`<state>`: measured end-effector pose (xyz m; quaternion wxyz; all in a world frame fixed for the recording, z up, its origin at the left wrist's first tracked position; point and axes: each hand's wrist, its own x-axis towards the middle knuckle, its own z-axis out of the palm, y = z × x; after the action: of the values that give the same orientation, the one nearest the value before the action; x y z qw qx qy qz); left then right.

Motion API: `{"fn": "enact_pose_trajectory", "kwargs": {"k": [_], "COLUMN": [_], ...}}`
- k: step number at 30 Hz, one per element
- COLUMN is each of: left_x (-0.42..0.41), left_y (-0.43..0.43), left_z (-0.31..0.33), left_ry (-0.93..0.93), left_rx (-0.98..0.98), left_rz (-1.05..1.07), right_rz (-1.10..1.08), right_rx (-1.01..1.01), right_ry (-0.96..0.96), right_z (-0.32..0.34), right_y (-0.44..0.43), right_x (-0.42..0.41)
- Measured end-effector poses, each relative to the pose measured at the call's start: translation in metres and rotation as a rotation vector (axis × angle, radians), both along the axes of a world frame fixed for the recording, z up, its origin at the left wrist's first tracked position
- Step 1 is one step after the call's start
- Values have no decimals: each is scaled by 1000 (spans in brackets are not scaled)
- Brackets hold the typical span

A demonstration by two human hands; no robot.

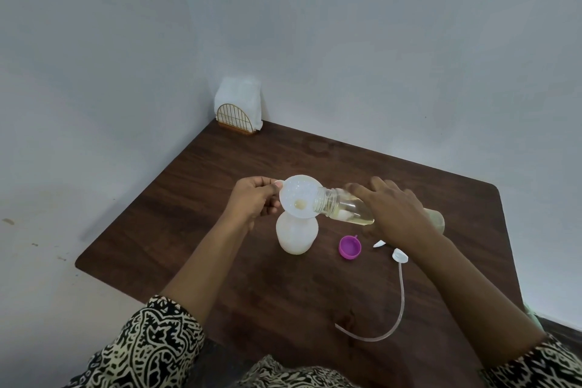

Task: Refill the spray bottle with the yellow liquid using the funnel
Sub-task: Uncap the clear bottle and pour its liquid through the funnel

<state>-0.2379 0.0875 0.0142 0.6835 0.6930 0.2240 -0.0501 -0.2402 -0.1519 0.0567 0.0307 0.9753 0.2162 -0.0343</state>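
A white translucent spray bottle (296,236) stands upright on the dark wooden table (189,214) with a white funnel (299,200) set in its neck. My left hand (255,200) pinches the funnel's tab at its left rim. My right hand (396,209) grips a clear bottle of yellow liquid (346,206), tipped on its side with its open mouth over the funnel's right rim. A little yellow liquid sits at the funnel's hole. The far end of the clear bottle is hidden behind my right hand.
A purple cap (350,247) lies on the table right of the spray bottle. The white sprayer head with its long curved dip tube (400,293) lies nearer me on the right. A napkin holder (238,110) stands in the far corner by the walls.
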Motion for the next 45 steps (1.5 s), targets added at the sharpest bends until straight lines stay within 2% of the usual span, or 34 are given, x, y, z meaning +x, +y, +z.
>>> {"fn": "enact_pose_trajectory", "kwargs": {"k": [45], "left_x": [-2], "left_y": [0], "left_z": [1], "left_ry": [19], "left_rx": [16], "left_rz": [-6], "right_rz": [-9], "right_rx": [-27], "right_ry": [45], "right_z": [7], "right_y": [4], "right_x": [-3]}}
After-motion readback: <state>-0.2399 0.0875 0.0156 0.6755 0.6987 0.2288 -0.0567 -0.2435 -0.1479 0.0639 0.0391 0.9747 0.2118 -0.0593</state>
